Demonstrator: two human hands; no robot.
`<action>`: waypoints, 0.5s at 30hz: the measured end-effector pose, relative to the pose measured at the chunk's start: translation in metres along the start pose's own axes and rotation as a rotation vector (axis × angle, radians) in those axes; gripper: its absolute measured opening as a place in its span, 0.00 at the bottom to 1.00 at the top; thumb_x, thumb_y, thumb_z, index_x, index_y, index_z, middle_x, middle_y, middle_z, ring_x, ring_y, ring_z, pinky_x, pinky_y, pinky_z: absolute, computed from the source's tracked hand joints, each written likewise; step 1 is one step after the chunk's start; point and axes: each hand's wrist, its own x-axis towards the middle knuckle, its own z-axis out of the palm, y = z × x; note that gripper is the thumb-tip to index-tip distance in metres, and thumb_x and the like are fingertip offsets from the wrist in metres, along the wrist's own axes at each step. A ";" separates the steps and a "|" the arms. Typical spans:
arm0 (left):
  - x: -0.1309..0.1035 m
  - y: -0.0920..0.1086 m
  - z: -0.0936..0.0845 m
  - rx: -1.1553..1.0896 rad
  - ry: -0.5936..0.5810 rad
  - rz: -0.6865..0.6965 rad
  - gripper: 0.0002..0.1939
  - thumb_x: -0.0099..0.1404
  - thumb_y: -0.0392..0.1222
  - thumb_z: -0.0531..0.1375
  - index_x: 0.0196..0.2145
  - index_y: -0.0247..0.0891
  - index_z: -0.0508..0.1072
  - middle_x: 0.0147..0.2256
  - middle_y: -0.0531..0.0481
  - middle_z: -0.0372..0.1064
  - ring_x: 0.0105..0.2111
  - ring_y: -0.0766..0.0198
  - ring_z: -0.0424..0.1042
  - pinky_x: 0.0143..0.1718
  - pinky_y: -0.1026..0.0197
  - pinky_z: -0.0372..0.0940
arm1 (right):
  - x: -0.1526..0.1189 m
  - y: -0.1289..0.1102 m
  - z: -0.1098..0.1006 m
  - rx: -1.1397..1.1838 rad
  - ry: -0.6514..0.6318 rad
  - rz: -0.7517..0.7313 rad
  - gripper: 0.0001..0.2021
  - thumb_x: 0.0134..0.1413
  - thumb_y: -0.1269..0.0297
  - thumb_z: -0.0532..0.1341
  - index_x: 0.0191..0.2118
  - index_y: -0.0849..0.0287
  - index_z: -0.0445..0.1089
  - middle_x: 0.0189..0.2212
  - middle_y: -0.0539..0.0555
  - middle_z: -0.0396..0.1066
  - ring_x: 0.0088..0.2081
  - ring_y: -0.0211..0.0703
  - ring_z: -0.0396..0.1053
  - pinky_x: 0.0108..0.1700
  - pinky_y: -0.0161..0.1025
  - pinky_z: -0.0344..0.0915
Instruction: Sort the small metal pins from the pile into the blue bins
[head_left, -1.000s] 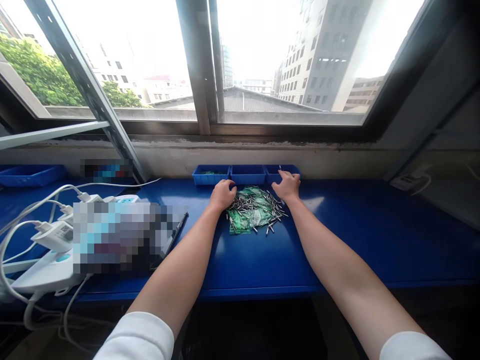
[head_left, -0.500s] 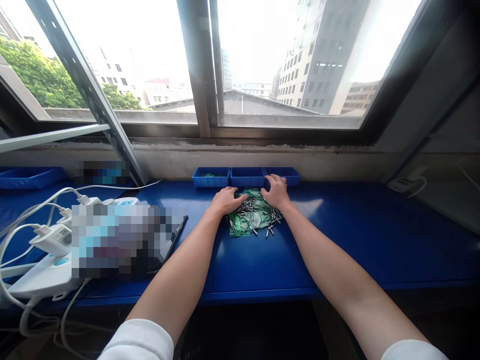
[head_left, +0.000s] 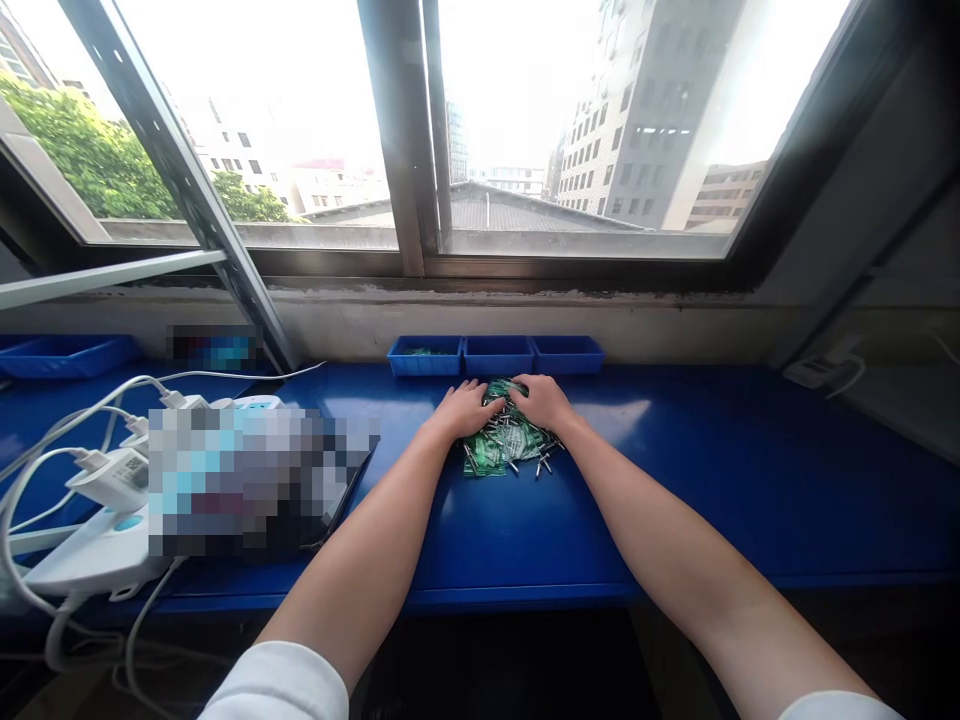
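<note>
A pile of small metal pieces (head_left: 501, 432) mixed with green-printed clear bags (head_left: 487, 458) lies on the blue table (head_left: 517, 540). My left hand (head_left: 463, 408) rests at the pile's left side, fingers spread and thumb over the metal pieces. At the upper right of the pile is my right hand (head_left: 541, 402), its thumb reaching inward over the bags; its fingertips are partly hidden. Behind the pile stand a left blue bin (head_left: 426, 368) with some green-printed material inside, a middle blue bin (head_left: 499, 368) and a right blue bin (head_left: 568, 366).
On the left, a white power strip (head_left: 97, 560) with plugs and cables sits beside a blurred-out object (head_left: 240, 480). Another blue tray (head_left: 71, 358) is at the far left. A metal shelf post (head_left: 172, 170) rises there. A window runs behind the table.
My right hand has come down and inward from the right bin's front edge onto the pile. My left hand has shifted slightly right. The view has moved a little.
</note>
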 end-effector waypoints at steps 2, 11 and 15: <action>0.000 0.001 -0.001 -0.008 0.007 0.008 0.36 0.62 0.64 0.46 0.58 0.36 0.61 0.62 0.37 0.49 0.62 0.47 0.47 0.59 0.46 0.43 | -0.001 -0.001 -0.001 0.025 0.022 0.008 0.18 0.59 0.57 0.51 0.50 0.58 0.68 0.42 0.57 0.73 0.44 0.47 0.69 0.43 0.37 0.61; -0.006 0.009 -0.014 -0.076 0.338 0.263 0.21 0.61 0.48 0.56 0.50 0.36 0.69 0.48 0.43 0.68 0.48 0.55 0.67 0.50 0.59 0.60 | 0.000 -0.008 -0.005 0.258 0.179 -0.220 0.13 0.57 0.60 0.55 0.42 0.55 0.74 0.38 0.53 0.73 0.42 0.43 0.69 0.45 0.37 0.64; -0.006 0.012 -0.015 -0.124 0.463 0.314 0.09 0.59 0.38 0.57 0.37 0.38 0.74 0.37 0.47 0.72 0.40 0.58 0.71 0.45 0.59 0.64 | 0.000 -0.007 -0.002 0.349 0.225 -0.311 0.11 0.54 0.66 0.57 0.39 0.53 0.76 0.37 0.53 0.72 0.39 0.42 0.70 0.42 0.37 0.67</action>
